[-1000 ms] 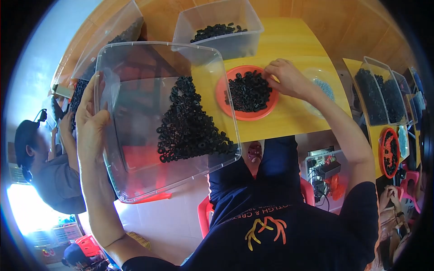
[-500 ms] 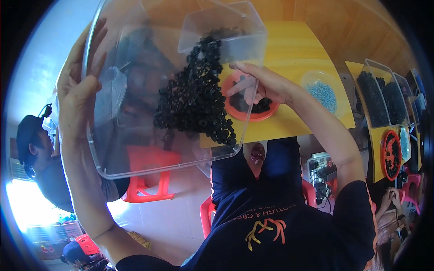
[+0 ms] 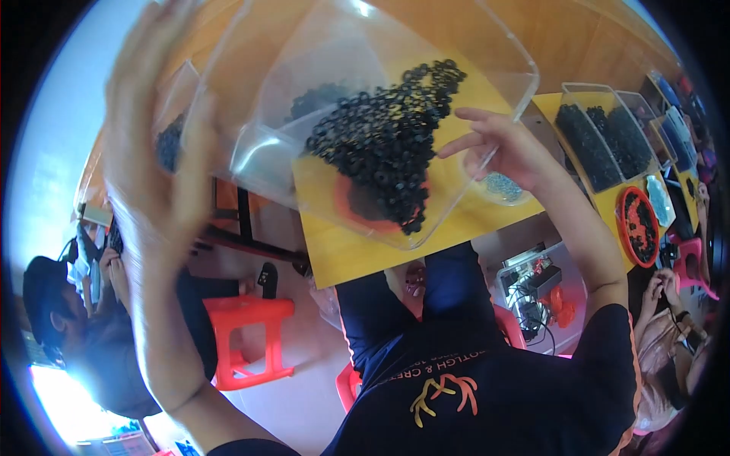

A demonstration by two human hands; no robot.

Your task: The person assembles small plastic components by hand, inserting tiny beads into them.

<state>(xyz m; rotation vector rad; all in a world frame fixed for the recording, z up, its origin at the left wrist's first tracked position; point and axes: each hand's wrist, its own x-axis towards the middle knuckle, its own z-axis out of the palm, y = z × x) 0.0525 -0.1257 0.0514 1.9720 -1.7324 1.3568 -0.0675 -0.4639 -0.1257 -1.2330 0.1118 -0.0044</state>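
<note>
A clear plastic bin (image 3: pixel 266 182) is tilted up in front of me over the yellow table. Small black ring-like pieces (image 3: pixel 380 137) are heaped inside it toward its lower corner. My right hand (image 3: pixel 506 156) is at the bin's right edge, its fingers reaching past the rim and partly seen through the plastic. My left hand (image 3: pixel 156 144) is raised beside the bin's left side, smeared by motion, so its grip cannot be made out. Behind the clear plastic, an orange-red dish (image 3: pixel 346 205) with dark contents shows on the table.
The yellow table (image 3: pixel 334 254) also bears a round clear tub of pale blue bits (image 3: pixel 502 186). At right stand bins of black pieces (image 3: pixel 589 144) and a red dish (image 3: pixel 637 228). A red stool (image 3: pixel 251 304) and a seated person (image 3: pixel 84 319) are at left.
The bin has swung right and tilted differently, its black pieces shifting right with it. My right hand's fingers are more spread. My left hand has moved and blurred. My view has turned slightly.
</note>
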